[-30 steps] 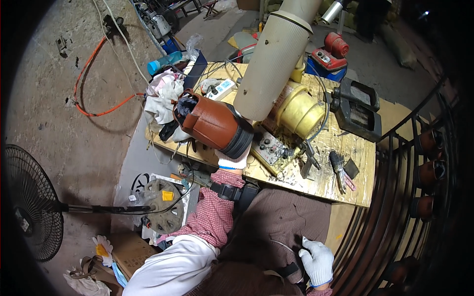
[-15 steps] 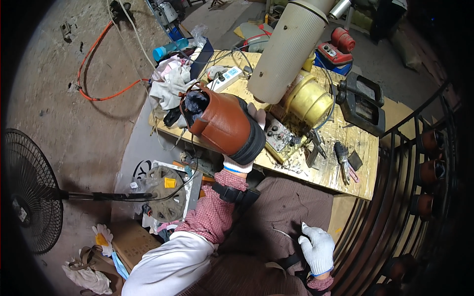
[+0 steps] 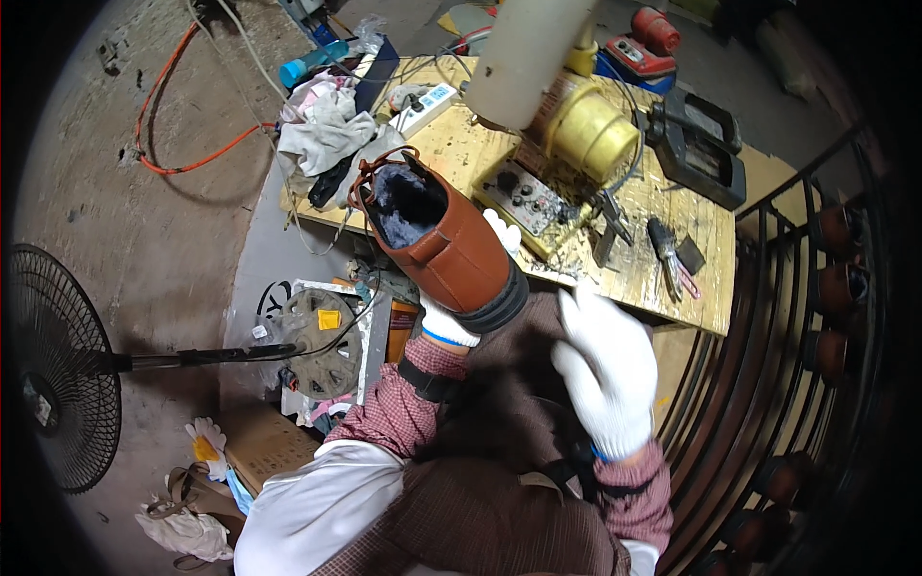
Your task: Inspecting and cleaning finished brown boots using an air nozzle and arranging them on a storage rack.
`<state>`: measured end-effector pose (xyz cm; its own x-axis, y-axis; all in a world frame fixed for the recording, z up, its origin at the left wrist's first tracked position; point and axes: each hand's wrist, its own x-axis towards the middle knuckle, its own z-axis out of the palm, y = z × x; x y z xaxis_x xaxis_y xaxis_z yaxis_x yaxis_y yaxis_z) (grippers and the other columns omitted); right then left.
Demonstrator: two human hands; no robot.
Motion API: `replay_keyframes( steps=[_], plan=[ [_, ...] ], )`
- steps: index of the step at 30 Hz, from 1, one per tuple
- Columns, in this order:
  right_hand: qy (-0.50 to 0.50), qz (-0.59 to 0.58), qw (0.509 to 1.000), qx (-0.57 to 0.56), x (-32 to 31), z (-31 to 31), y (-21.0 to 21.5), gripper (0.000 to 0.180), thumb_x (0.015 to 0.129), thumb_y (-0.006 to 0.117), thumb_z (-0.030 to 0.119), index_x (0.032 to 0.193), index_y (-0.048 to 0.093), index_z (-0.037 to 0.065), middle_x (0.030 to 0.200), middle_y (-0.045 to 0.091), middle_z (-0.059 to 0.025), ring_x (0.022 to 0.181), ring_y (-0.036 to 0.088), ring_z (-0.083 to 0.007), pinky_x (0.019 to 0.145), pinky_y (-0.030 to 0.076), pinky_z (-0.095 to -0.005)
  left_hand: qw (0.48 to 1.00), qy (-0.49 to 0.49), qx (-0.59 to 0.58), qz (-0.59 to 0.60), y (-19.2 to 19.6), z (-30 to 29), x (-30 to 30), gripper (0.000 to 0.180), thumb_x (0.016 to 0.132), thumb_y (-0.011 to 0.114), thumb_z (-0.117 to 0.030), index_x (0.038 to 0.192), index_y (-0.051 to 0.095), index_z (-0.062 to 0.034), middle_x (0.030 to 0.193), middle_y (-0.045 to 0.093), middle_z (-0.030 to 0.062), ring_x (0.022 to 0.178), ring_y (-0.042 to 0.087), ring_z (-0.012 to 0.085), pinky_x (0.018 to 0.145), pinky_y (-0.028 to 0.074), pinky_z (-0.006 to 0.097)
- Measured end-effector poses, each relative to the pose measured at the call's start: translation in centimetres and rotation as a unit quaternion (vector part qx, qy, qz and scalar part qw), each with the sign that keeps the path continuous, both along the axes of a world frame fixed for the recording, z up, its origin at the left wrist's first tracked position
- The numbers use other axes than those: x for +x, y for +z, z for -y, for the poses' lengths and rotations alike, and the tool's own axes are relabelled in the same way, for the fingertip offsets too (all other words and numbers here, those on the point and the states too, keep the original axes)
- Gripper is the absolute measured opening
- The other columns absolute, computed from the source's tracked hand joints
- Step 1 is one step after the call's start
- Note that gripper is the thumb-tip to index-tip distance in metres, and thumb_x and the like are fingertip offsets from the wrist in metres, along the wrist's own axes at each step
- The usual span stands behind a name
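Observation:
A brown leather boot (image 3: 451, 257) with a black sole and dark fluffy lining is held up in front of me, its opening toward me and its heel end low. My gloved left hand (image 3: 446, 322) is closed round it from beneath; white fingertips show past its far side, and the palm is hidden behind the boot. My gloved right hand (image 3: 612, 370) is raised over my lap to the right of the boot, apart from it. Its fingers are stretched out, the thumb stands away, and nothing is in it.
The wooden workbench (image 3: 711, 298) ahead bears a yellow machine (image 3: 594, 134), a control box (image 3: 523, 197), a power strip (image 3: 425, 110), rags (image 3: 331, 139) and brushes (image 3: 665, 254). A fan (image 3: 62, 370) stands left. On the right, a black metal rack (image 3: 759, 331) holds several boots.
My right hand has risen from my lap toward the boot. The boot has tilted more upright, so its lined opening shows wider. My view has shifted slightly.

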<state>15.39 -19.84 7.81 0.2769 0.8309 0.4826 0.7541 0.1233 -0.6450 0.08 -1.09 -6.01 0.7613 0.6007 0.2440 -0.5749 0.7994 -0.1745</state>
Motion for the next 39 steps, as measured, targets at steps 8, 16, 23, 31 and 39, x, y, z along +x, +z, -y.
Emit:
replay_keyframes(
  steps=[8,16,23,31,39],
  plan=[
    [0.371,-0.132,0.919,-0.021,-4.4,0.2,-4.4,0.027,0.09,0.071,0.019,0.116,0.074,0.01,0.103,0.073,-0.0095,0.098,0.071,-0.0289,0.083,0.058,-0.0373,0.885,0.242,0.119,-0.38,1.8,-2.7,0.9,0.069,0.106,0.043,-0.063,0.147,0.051,-0.0094,0.143,0.059,0.01,0.129,0.058,0.0265,0.111,0.049,0.042],
    [-0.098,-0.323,0.934,-0.116,-0.3,7.2,-6.2,0.011,0.081,0.075,-0.004,0.092,0.072,-0.002,0.097,0.073,-0.0162,0.092,0.072,-0.0239,0.085,0.056,-0.0329,0.867,0.326,0.119,-0.357,4.9,-8.3,5.3,0.052,0.104,0.047,-0.054,0.133,0.047,-0.011,0.131,0.055,0.0093,0.112,0.06,0.0273,0.102,0.051,0.049],
    [-0.148,-0.423,0.888,-0.105,-1.9,9.8,-7.2,0.025,0.086,0.068,-0.005,0.111,0.073,-0.005,0.113,0.071,-0.017,0.097,0.072,-0.0218,0.086,0.058,-0.033,0.932,0.268,0.0,-0.243,3.6,-9.6,5.5,0.09,0.091,0.037,-0.087,0.156,0.039,-0.0243,0.156,0.047,0.0098,0.14,0.047,0.0343,0.119,0.037,0.057],
    [0.019,-0.02,0.999,0.04,0.7,-3.1,-0.9,0.044,0.084,0.075,0.004,0.128,0.071,0.001,0.126,0.072,-0.0166,0.11,0.072,-0.0326,0.094,0.055,-0.0382,0.989,0.101,0.002,-0.107,2.3,-2.4,1.4,0.065,0.105,0.04,-0.056,0.145,0.043,-0.0041,0.143,0.052,0.0191,0.135,0.048,0.0371,0.122,0.034,0.056],
    [0.483,-0.117,0.851,-0.169,-4.7,-1.9,0.1,0.016,0.087,0.069,0.012,0.103,0.074,0.011,0.099,0.075,-0.0065,0.083,0.071,-0.0269,0.074,0.057,-0.0398,0.919,0.224,0.066,-0.317,3.2,-2.7,0.3,0.053,0.109,0.038,-0.051,0.135,0.048,-0.0065,0.126,0.06,0.0147,0.121,0.057,0.032,0.112,0.044,0.052]
  ],
)
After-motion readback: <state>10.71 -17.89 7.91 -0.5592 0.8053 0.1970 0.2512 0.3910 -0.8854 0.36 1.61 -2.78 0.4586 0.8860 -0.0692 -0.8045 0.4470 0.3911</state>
